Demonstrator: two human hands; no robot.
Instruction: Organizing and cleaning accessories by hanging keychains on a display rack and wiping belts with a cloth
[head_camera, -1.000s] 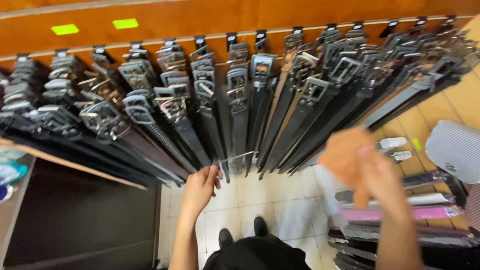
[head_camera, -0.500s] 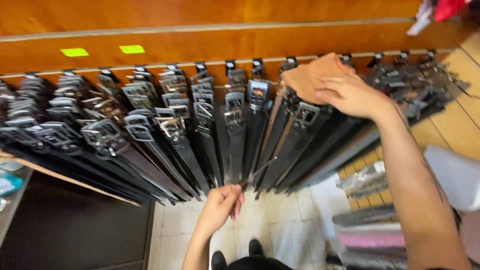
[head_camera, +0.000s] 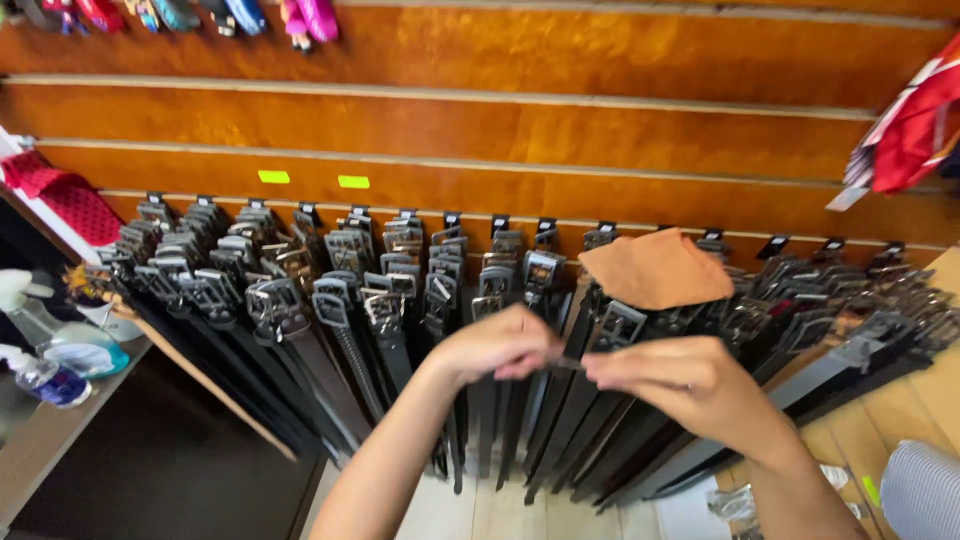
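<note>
A long row of dark leather belts (head_camera: 330, 330) with metal buckles hangs from hooks on a wooden slat wall (head_camera: 500, 130). An orange-brown cloth (head_camera: 655, 268) lies on top of the buckles right of the middle. My left hand (head_camera: 497, 345) and my right hand (head_camera: 685, 382) meet in front of the middle belts. Between their fingertips both pinch one thin dark belt (head_camera: 568, 366), held roughly level.
A counter (head_camera: 45, 440) at the left carries a spray bottle (head_camera: 45, 325) and a small bottle (head_camera: 42, 380). Red fabric (head_camera: 915, 125) hangs at the upper right. Small colourful items (head_camera: 200, 14) hang along the top left. Two green tags (head_camera: 310, 179) stick to the wall.
My right hand left the orange-brown cloth lying on the buckles and came down. My left hand rose from the belt tips. Both hands now pinch one belt. The camera tilted upward.
</note>
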